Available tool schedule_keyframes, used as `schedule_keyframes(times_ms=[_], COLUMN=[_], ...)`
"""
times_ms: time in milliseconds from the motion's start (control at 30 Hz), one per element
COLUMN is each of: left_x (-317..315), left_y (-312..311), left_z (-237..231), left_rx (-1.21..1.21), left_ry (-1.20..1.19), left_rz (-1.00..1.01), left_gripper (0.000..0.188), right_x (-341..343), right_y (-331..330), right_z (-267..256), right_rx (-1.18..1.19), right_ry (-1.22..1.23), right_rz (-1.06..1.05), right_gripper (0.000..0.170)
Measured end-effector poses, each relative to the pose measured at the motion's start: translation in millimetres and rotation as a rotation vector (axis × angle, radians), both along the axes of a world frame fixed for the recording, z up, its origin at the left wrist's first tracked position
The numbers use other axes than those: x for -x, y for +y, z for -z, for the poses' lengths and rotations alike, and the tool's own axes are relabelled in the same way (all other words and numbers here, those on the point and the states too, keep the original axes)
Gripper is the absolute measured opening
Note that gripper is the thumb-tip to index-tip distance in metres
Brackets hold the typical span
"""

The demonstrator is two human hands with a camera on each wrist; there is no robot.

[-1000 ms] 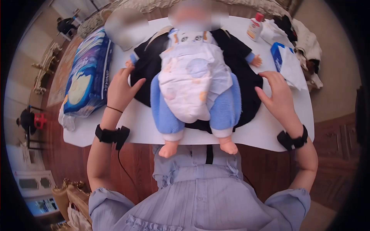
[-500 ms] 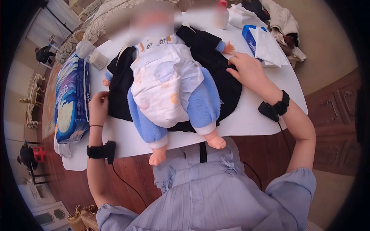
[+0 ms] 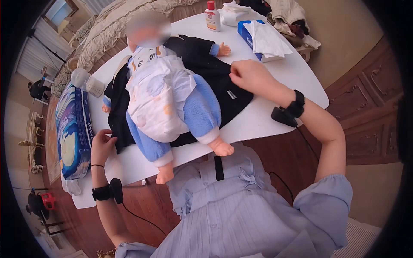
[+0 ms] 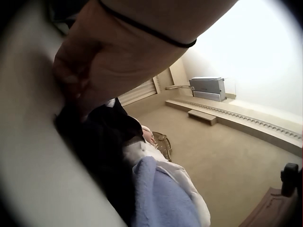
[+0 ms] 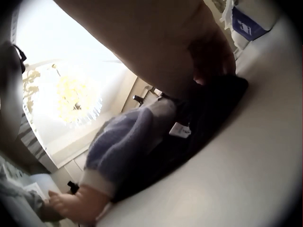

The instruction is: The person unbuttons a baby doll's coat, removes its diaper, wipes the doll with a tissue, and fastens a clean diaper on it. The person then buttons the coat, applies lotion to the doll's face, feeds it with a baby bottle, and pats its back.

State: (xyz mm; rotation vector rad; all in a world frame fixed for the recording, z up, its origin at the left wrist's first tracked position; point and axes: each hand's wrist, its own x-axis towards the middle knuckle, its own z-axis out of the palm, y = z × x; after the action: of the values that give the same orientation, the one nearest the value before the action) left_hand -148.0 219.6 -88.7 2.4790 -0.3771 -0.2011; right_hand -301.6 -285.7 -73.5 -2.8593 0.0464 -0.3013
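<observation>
A baby doll (image 3: pixel 202 107) in blue fleece lies on its back on the white table (image 3: pixel 292 86). A printed diaper (image 3: pixel 155 101) covers its front. Spread under the doll is a black garment (image 3: pixel 223 86), its sleeves around the doll's arms and a small white label showing. My left hand (image 3: pixel 103 146) pinches the garment's lower left edge. At the opposite edge, my right hand (image 3: pixel 254 77) holds the black cloth between curled fingers. In the right wrist view, the doll's bare foot (image 5: pixel 83 205) shows beyond the cloth.
A blue diaper pack (image 3: pixel 71 133) lies along the left edge, with a baby bottle (image 3: pixel 94 86) behind it. At the back stand a red-capped bottle (image 3: pixel 212 19), white cloth (image 3: pixel 241 15) and a blue tissue box (image 3: pixel 249 38). The doll's feet overhang the front edge.
The head view has turned to the right. Both hands have gone from spread fingers beside the garment to gripping its edges, the left lower down, and the label at the right has come into sight.
</observation>
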Motion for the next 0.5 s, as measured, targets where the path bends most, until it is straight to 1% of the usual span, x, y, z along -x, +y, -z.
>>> schedule_keyframes(times_ms=[33, 100, 133, 167, 200, 233, 267, 300, 333, 400, 433, 467, 500], left_x=[-5.2, -9.0, -9.8, -8.9, 3.1, 23.7, 37.0, 40.1, 36.3, 22.4, 17.2, 19.6, 22.5], left_y=[12.5, 30.7, 36.8, 41.5, 29.1, 0.5, -18.6, -22.5, -20.2, -10.2, -5.1, -5.4, -6.1], left_z=[6.5, 22.4, 32.5, 37.4, 26.7, 6.5, -4.4, 0.0, 5.8, 19.1, 25.6, 20.4, 9.7], left_rx=[-0.011, -0.021, -0.017, -0.013, -0.014, -0.088, -0.161, -0.275, -0.272, -0.231, -0.066, -0.068, 0.184], left_ry=[-0.008, -0.019, -0.126, -0.231, -0.231, -0.228, -0.225, -0.308, -0.31, -0.343, -0.294, -0.297, -0.134], left_rz=[0.008, -0.001, -0.005, -0.008, -0.019, -0.084, -0.15, -0.106, -0.115, 0.012, 0.01, 0.01, -0.095], left_gripper=[0.023, 0.025, 0.027, 0.029, 0.029, 0.031, 0.033, 0.036, 0.036, 0.037, 0.031, 0.031, 0.026], right_x=[1.7, 6.6, 11.1, 17.7, 22.8, 25.5, 26.9, 26.5, 24.5, 21.8, 24.5, 31.3, 35.5], right_y=[-7.6, -26.5, -31.6, -35.2, -37.3, -38.5, -39.5, -39.6, -38.2, -29.8, -18.1, 5.0, 17.0], right_z=[-0.6, -0.9, -2.0, -4.6, -5.7, -4.8, -3.6, -3.6, -4.5, -8.5, -10.8, -20.6, -26.0], right_rx=[0.002, -0.696, -0.694, -0.888, -1.082, -1.081, -1.211, -1.339, -1.335, -0.835, -0.836, -0.395, 0.046], right_ry=[-0.002, 0.157, 0.159, 0.102, 0.046, 0.051, -0.036, -0.126, -0.124, -0.116, -0.117, -0.133, -0.145], right_rz=[-0.008, 0.097, 0.083, 0.136, 0.192, 0.183, 0.199, 0.215, 0.206, 0.019, 0.018, 0.005, -0.005], right_gripper=[0.018, 0.022, 0.022, 0.025, 0.028, 0.028, 0.029, 0.031, 0.031, 0.029, 0.029, 0.027, 0.025])
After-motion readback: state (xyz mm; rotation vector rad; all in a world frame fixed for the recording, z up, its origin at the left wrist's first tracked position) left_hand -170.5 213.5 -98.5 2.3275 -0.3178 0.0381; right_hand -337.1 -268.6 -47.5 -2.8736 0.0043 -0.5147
